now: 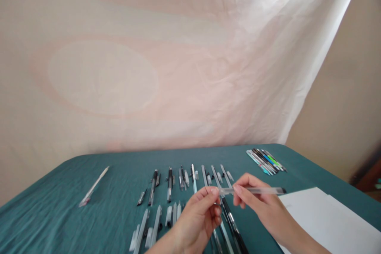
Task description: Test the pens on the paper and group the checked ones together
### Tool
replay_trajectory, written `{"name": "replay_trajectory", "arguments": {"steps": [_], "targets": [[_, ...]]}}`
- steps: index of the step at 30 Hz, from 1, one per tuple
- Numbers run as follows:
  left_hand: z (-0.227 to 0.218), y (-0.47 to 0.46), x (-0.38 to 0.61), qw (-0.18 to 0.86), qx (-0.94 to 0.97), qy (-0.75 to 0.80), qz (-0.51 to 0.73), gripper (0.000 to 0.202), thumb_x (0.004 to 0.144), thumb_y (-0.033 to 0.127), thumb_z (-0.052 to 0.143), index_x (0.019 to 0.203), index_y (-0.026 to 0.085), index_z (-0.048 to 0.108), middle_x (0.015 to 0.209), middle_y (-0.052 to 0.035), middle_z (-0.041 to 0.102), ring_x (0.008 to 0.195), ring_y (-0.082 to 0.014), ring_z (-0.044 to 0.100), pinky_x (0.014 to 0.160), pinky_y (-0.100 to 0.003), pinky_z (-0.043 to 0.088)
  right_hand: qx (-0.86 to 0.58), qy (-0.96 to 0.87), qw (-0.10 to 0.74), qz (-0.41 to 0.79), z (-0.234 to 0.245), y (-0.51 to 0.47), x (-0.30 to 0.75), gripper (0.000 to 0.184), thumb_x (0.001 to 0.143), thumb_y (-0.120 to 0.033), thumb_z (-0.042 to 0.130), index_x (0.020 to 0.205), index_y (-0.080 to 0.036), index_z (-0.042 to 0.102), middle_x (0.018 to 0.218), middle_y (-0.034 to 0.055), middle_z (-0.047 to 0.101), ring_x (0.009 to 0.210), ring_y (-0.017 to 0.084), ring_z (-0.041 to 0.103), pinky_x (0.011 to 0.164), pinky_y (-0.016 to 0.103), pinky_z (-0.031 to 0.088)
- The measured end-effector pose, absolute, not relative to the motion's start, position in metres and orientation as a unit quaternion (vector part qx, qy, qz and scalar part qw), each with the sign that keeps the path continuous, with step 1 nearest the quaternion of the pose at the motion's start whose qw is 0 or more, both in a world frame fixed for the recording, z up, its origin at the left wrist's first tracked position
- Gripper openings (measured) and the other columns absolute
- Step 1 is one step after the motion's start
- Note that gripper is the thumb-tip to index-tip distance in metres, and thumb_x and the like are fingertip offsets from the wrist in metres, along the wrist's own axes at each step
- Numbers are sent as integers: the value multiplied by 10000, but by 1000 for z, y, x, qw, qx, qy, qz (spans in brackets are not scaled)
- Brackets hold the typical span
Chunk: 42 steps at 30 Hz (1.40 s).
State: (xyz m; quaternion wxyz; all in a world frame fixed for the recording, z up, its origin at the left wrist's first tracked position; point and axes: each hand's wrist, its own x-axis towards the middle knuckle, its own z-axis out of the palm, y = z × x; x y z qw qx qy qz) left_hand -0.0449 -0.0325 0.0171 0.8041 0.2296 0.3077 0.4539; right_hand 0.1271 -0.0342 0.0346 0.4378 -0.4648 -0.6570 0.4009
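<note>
A translucent pen (pixel 269 191) with a dark end lies nearly level between my two hands, above the rows of pen parts. My left hand (pixel 198 216) is closed, thumb and forefinger pinching its left end, and the fingers hide the tip there. Farther along, my right hand (pixel 262 202) grips the barrel between thumb and fingers, with the dark end sticking out to the right. Just below and behind the hands lie black pens (pixel 230 220) and pale barrels (pixel 216 176), partly covered by my left hand.
Pens and caps lie in two rows on the green cloth (pixel 119 214), including a black pen (pixel 153 186) and clear barrels (pixel 156 224). A white pen (pixel 94 186) lies apart at left. A pile of coloured pens (pixel 266 161) is at back right, white paper (pixel 330 222) at right.
</note>
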Motion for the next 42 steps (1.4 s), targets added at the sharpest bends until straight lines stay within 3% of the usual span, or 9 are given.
{"name": "replay_trajectory", "arguments": {"steps": [12,15,17,19,21,27,42], "targets": [[15,-32,-43,706,447,329,439,270,729,396,622,751,148,519,628,13,520,495,-74,385,512,-213,274,-432,-629,443,471,25,-36,116,243,833,-392,511,721,-180,549,658,-7,596,640,119,529,623,234,424],[17,-32,-44,665,489,343,449,272,751,405,593,774,157,485,611,32,502,509,-79,389,525,-214,289,-403,-599,452,524,25,-35,118,242,834,-399,509,803,-165,563,627,-4,596,514,87,496,492,197,388],[21,-31,-47,634,512,354,459,244,787,390,551,794,161,470,613,41,489,530,-83,397,545,-216,307,-385,-567,479,548,28,-33,123,292,856,-424,453,842,-155,565,532,-21,552,395,58,401,373,163,282],[25,-29,-52,604,535,365,464,201,823,360,505,825,164,460,634,42,487,559,-88,412,567,-220,327,-381,-548,513,540,33,-31,132,348,874,-442,394,835,-147,574,462,-33,502,352,50,334,332,156,210],[28,-27,-55,577,564,368,462,171,846,336,471,847,166,452,654,37,486,577,-93,425,578,-225,347,-401,-555,524,507,38,-29,139,358,875,-443,393,824,-144,584,446,-34,490,354,51,339,334,157,227],[27,-26,-61,514,627,370,455,127,873,300,424,872,173,425,689,21,500,607,-104,459,591,-236,390,-496,-621,437,420,35,-28,138,348,862,-455,417,879,-150,583,432,-59,454,328,55,359,330,164,268],[20,-24,-58,508,636,377,442,96,880,271,402,889,178,384,726,7,532,608,-109,502,615,-256,423,-478,-633,452,408,19,-21,132,354,891,-442,353,798,-158,541,479,-63,451,341,43,369,354,162,263]]}}
